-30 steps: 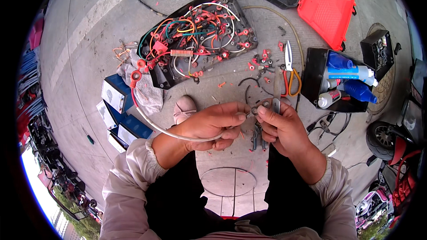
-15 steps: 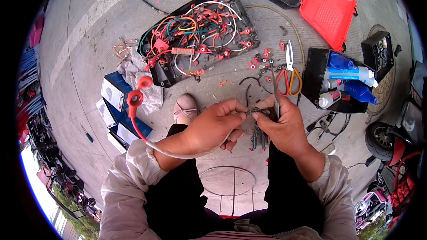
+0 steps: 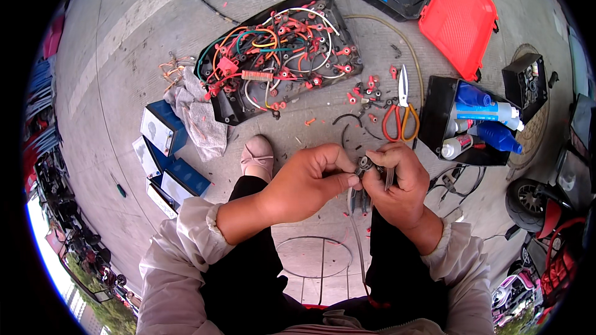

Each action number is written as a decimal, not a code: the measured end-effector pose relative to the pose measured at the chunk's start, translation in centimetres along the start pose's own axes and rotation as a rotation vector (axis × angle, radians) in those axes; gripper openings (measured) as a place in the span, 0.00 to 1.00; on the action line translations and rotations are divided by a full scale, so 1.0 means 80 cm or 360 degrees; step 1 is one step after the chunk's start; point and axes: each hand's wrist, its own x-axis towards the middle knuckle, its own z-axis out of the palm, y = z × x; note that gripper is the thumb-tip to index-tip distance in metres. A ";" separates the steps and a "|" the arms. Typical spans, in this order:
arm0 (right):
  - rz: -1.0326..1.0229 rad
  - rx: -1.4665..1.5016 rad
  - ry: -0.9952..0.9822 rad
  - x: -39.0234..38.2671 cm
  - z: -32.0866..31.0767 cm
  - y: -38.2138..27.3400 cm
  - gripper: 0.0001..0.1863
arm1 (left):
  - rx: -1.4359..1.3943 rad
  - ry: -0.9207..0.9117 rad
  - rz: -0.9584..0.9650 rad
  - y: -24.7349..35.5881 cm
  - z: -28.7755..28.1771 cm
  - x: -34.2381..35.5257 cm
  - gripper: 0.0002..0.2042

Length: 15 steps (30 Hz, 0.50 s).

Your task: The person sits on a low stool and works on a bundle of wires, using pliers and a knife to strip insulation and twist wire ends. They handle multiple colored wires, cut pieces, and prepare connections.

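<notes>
My left hand [image 3: 310,183] is closed, thumb and forefinger pinching the upper end of a pale grey cable [image 3: 357,239]. The cable hangs between my legs to a red lower end [image 3: 376,303]. A small dark ring terminal [image 3: 364,163] sits between the fingertips of both hands, at the cable's upper end; how they are joined is hidden. My right hand [image 3: 400,186] is closed too, its thumb by the terminal. A narrow metal blade [image 3: 390,177] shows between its curled fingers, mostly covered. Below the hands, dark-handled pliers [image 3: 360,201] are partly hidden.
Ahead lies a black tray [image 3: 231,111] of tangled wires and red-capped terminals. Orange-handled scissors [image 3: 402,102] and loose terminals lie to its right. Farther right stands a black bin [image 3: 434,108] of bottles and tubes. Blue-white boxes [image 3: 166,130] and a grey rag [image 3: 205,127] are left.
The cable's red end has swung from above my left forearm down between my legs. The ring terminal now shows between my fingertips. The blade in my right hand has turned from pointing up to down.
</notes>
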 end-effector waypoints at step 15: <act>0.0161 0.0233 0.0086 -0.003 0.010 -0.003 0.13 | 0.0142 0.0063 0.0277 -0.005 0.006 -0.003 0.04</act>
